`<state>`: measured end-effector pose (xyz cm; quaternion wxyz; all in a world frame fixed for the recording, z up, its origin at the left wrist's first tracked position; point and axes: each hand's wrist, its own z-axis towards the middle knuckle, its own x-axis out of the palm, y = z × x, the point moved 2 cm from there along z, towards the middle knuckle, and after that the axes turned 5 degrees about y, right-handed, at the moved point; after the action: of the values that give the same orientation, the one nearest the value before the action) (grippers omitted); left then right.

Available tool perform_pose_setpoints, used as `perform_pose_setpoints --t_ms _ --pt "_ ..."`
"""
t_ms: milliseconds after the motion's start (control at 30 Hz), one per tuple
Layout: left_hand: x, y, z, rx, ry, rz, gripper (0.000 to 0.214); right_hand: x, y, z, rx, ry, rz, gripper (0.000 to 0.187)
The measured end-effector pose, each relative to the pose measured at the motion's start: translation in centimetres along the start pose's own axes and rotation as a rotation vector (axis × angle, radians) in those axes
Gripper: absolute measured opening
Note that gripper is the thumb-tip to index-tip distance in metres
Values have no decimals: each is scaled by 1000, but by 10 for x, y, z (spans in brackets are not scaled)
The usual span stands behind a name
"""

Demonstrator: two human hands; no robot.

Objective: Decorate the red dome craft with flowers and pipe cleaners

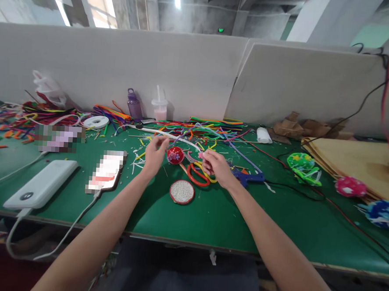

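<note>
My left hand (155,154) is raised over the table, its thumb and fingertips drawn together; anything between them is too small to make out. Just right of it sits a red ball (175,155) decorated with small purple and pink flowers. My right hand (217,166) pinches a small pink flower (201,155) between thumb and fingers. Below the hands lie scissors with orange handles (197,177), beside a yellow handle (211,178) partly hidden by my right hand. A round red-rimmed dish of white beads (182,192) stands nearer to me.
A blue glue gun (249,178) with a black cord lies right. Colourful pipe cleaners (202,130) spread behind the hands. At left are a power bank (42,184) and a phone (107,171) on cables. Finished-looking coloured balls (350,186) lie far right. A lidded cup (159,109) stands at the back.
</note>
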<state>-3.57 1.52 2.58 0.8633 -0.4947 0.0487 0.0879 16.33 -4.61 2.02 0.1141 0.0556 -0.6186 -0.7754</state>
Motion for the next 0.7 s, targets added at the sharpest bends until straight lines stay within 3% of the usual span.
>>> perform_pose_setpoints --t_ms 67,300,467,700 --pt "-8 16 6 -96 -84 93 14 1 -2 1 -5 -1 -5 25" --pt "-1 44 4 -250 96 48 25 3 -5 1 -55 14 -112 25" --pt "4 39 3 -336 216 -109 30 2 -8 2 -67 25 -164 25" --pt "8 14 -2 -364 374 -400 39 1 -5 1 -91 -23 -191 27"
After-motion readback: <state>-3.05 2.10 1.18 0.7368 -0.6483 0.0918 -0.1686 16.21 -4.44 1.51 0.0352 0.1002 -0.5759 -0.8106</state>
